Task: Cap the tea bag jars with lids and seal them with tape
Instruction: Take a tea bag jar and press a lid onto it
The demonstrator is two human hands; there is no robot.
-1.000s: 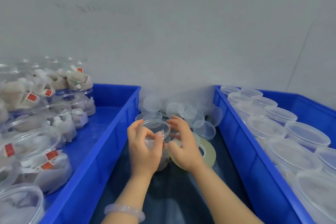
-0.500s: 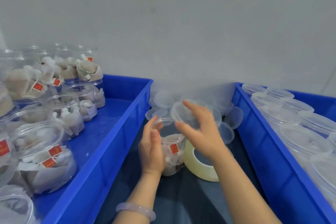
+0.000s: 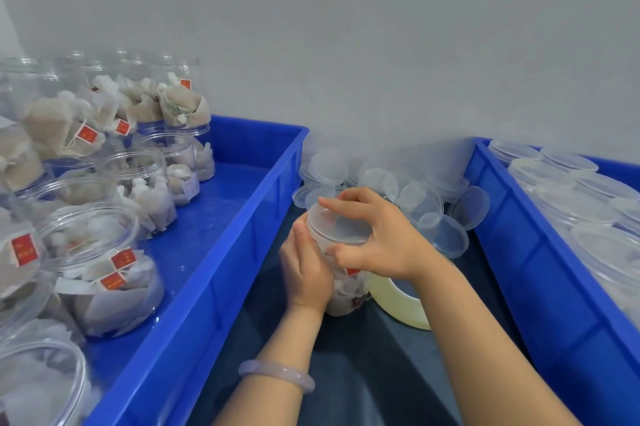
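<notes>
light: bright, even, diffuse | shadows: soft | focus: slightly soft | edges: wide-angle bowing

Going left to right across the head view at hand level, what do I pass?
Left blue bin of open tea bag jars → left hand → jar getting its lid → tape roll → right blue bin of lidded jars.

One jar (image 3: 346,290) with one lid (image 3: 337,226) sits between the left hand (image 3: 306,270) and right hand (image 3: 377,242); one tape roll (image 3: 398,301) lies under the right wrist. The left crate (image 3: 221,273) holds at least eight open jars (image 3: 104,270), the right crate (image 3: 540,287) at least seven lidded jars (image 3: 540,171). Beyond the fingers, loose lids (image 3: 420,199) overlap past counting.
</notes>
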